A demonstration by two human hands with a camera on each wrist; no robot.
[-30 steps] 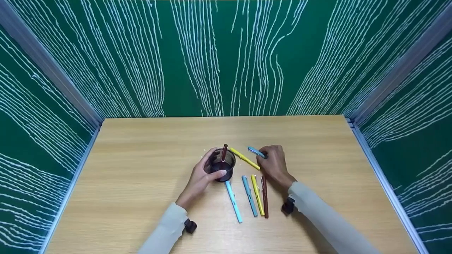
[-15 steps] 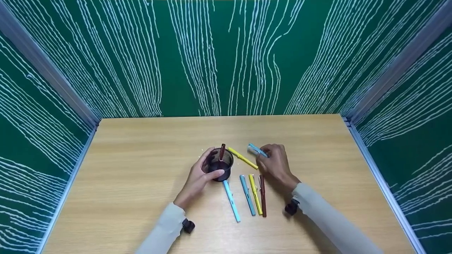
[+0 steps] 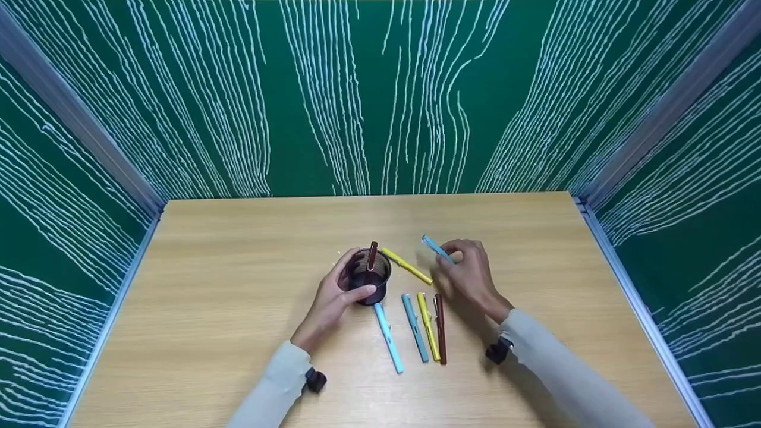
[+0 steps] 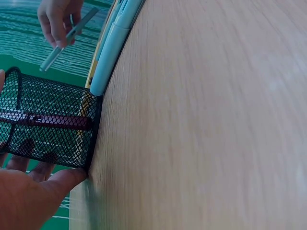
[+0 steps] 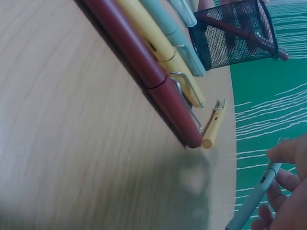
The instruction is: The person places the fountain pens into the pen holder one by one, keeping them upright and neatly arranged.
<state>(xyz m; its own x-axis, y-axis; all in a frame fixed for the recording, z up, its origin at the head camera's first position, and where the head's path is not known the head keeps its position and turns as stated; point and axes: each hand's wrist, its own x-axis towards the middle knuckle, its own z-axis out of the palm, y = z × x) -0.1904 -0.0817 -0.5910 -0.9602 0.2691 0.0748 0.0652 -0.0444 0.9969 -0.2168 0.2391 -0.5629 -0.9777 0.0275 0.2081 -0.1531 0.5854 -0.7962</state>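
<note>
My left hand (image 3: 336, 297) curls round a black mesh pen cup (image 3: 380, 291), thumb on the near side and fingers on the far side. One maroon pen (image 3: 372, 257) leans inside the cup, its top above the rim. To the right, my right hand (image 3: 469, 270) pinches a blue pen (image 3: 437, 247) between thumb and fingers. In the right wrist view this blue pen (image 5: 256, 196) is tilted and raised over the table. A yellow pen (image 3: 407, 266) lies slantwise between the cup and my right hand.
Nearer the front, a light blue pen (image 3: 388, 339), a darker blue pen (image 3: 415, 328), another yellow pen (image 3: 428, 327) and a maroon pen (image 3: 440, 330) lie roughly side by side on the wooden table (image 3: 238, 249). Green walls (image 3: 380, 148) with white lines enclose the back and sides.
My right hand has lifted slightly with the blue pen, whose angle has turned a little steeper. The left hand keeps its grip on the cup. The whole view has shifted slightly.
</note>
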